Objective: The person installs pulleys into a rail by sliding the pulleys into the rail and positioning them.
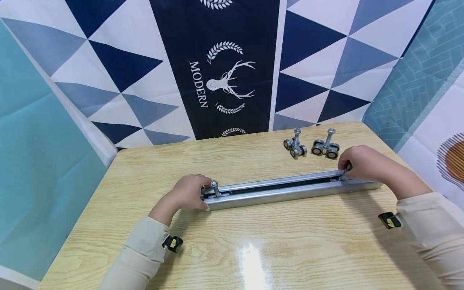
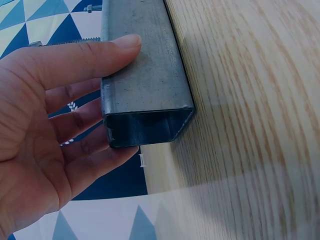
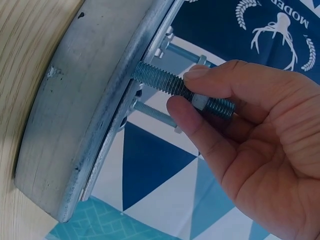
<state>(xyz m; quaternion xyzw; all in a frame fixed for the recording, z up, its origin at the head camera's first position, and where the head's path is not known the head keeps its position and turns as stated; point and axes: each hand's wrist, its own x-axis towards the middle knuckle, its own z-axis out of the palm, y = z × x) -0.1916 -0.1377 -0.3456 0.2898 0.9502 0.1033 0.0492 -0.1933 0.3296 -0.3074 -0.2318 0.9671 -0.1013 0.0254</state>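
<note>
Rail (image 1: 290, 196) laid across table (image 1: 217, 249), slot up. Left end gripped by left hand (image 1: 190, 192), thumb pressed on side wall; left bolt (image 1: 215, 188) raised from slot just beside. Near right end, right bolt (image 3: 160, 80) pinched beside nut (image 3: 200, 102) by right hand (image 1: 362, 163). Two trolleys (image 1: 295, 147) (image 1: 325, 147) set behind rail.

In the head view, the right hand (image 1: 362, 163) hides most of the bolt (image 3: 160, 81) it pinches, the left hand (image 1: 189, 191) partly covers 1 end of the metal rail (image 1: 290, 195), and picture edges crop the 2 sleeves (image 1: 139, 249).
</note>
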